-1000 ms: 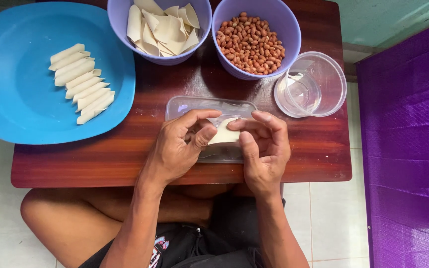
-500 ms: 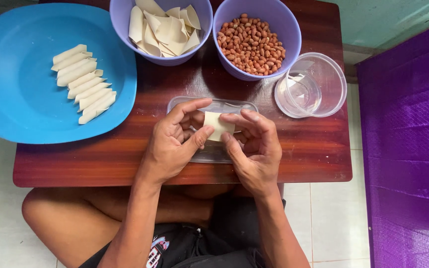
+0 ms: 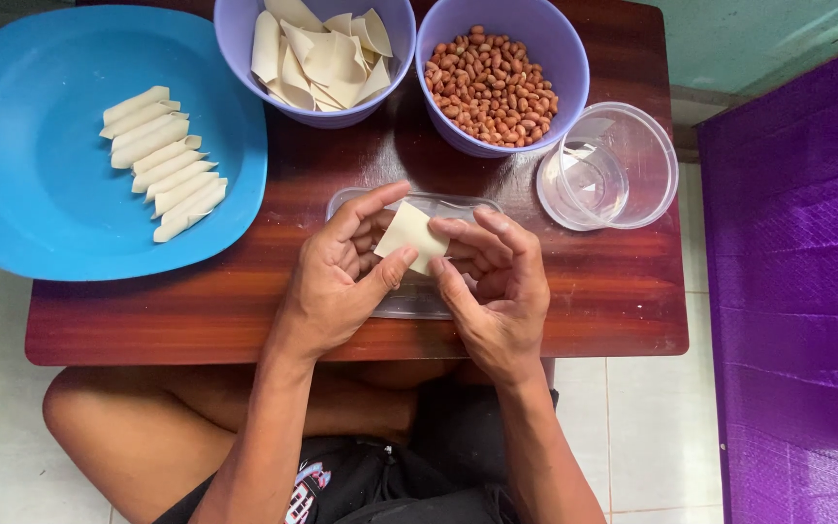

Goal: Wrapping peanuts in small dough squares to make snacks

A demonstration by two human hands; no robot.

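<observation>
A pale square pastry wrapper (image 3: pixel 409 233) is held between both my hands, tilted like a diamond, above a clear flat lid (image 3: pixel 409 296) on the wooden table (image 3: pixel 196 311). My left hand (image 3: pixel 337 277) pinches its lower left edge with the thumb. On the right side, my right hand (image 3: pixel 497 281) holds the wrapper with fingertips and thumb. Whether filling lies inside the wrapper is hidden.
A blue plate (image 3: pixel 41 194) at the left carries several rolled wrappers (image 3: pixel 162 160). At the back stand a purple bowl of flat wrappers (image 3: pixel 317 53) and a purple bowl of peanuts (image 3: pixel 492 87). A clear round container (image 3: pixel 613 165) sits right. My crossed legs are under the table.
The wrapper went from a folded shape low between my fingers to an opened, diamond-tilted sheet held slightly higher. Both hands shifted a little upward and spread.
</observation>
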